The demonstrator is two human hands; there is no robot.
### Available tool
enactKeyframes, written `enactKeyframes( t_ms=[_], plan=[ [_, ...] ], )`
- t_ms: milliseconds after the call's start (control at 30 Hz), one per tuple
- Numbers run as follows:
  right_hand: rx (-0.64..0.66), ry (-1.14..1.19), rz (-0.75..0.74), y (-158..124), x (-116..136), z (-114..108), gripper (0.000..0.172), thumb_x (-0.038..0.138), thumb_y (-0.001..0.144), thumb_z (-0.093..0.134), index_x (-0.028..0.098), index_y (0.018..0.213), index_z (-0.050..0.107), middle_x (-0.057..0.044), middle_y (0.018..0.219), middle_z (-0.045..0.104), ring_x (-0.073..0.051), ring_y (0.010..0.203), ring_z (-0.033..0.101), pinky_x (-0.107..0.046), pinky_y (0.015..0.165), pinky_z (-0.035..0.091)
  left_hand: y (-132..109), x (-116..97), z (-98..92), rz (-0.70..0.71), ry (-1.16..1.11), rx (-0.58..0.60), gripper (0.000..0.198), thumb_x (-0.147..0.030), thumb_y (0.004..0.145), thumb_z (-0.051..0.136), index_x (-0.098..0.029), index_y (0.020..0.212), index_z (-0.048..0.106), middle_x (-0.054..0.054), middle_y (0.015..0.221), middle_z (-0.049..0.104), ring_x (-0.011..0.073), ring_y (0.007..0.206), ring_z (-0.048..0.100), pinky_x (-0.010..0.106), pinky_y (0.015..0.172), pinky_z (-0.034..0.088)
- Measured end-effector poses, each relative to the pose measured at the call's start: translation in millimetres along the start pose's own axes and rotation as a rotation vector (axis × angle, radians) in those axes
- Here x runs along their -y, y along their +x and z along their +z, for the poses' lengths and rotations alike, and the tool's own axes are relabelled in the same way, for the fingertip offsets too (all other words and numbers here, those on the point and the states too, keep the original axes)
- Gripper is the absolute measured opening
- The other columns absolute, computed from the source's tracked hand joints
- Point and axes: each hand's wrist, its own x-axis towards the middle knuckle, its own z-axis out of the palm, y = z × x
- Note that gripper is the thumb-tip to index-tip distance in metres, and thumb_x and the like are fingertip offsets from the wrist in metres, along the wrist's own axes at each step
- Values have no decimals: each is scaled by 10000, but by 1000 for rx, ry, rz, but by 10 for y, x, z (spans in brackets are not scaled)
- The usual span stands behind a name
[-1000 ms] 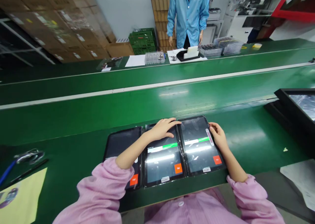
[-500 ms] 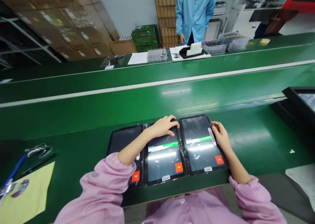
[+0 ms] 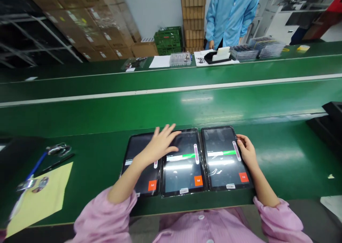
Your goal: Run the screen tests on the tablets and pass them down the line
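Note:
Three black tablets lie side by side at the near edge of the green bench: a left tablet, a middle tablet and a right tablet. Each shows a green bar and an orange square button. My left hand is open with fingers spread, hovering over the seam between the left and middle tablets. My right hand is curled against the right edge of the right tablet, fingertips on its side by a pink slider.
A yellow sheet, a pen and a blue lanyard lie at the left. A black tray sits at the right edge. Beyond the conveyor belt, a person in a blue coat stands behind stacked trays and papers.
My left hand has lifted off the top of the middle tablet, moved left and spread its fingers. My right hand stays at the right tablet's edge. The view has shifted left.

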Motion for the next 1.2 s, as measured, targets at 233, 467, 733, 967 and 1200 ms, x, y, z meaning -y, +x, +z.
enactKeyframes(
  t_ms=[233,467,733,967,1200],
  plan=[
    [-12,-67,-14,-37,31,-4,412,548,789,564,224,1036,623,-89,976,680,-263,879,631,-413,804,523,-1787,762,398,-818,-433,-261,792,-793,807,370,-158,1208,620,202,1198,682,395,1157,634,534,977,516],
    [8,-131,-43,1,15,-56,386,534,828,541,223,1041,623,-82,937,676,-251,837,623,-387,746,516,-1943,495,749,-928,-980,-408,624,-796,574,692,-224,812,619,1,714,647,206,699,618,297,667,518],
    [73,-683,-747,-795,640,-75,302,410,1007,512,215,1197,644,-125,1129,656,-279,1050,583,-460,951,395,-1938,547,851,-1038,-1168,-538,699,-760,402,803,-193,777,643,4,694,636,169,632,556,261,590,441],
    [284,-721,-964,-1366,564,220,386,536,995,526,247,1183,702,-93,1155,701,-267,1099,562,-530,1150,155,-1995,732,977,-1142,-1186,-602,797,-735,296,841,-178,837,660,-8,686,638,152,610,542,254,564,423],
    [125,-713,-962,-1415,389,224,224,455,959,641,347,1124,746,-31,1082,730,-241,1053,584,-506,1135,181,-2051,350,918,-945,-385,-747,570,-684,791,589,-200,1061,722,62,859,647,239,804,594,389,793,455]
  ],
)
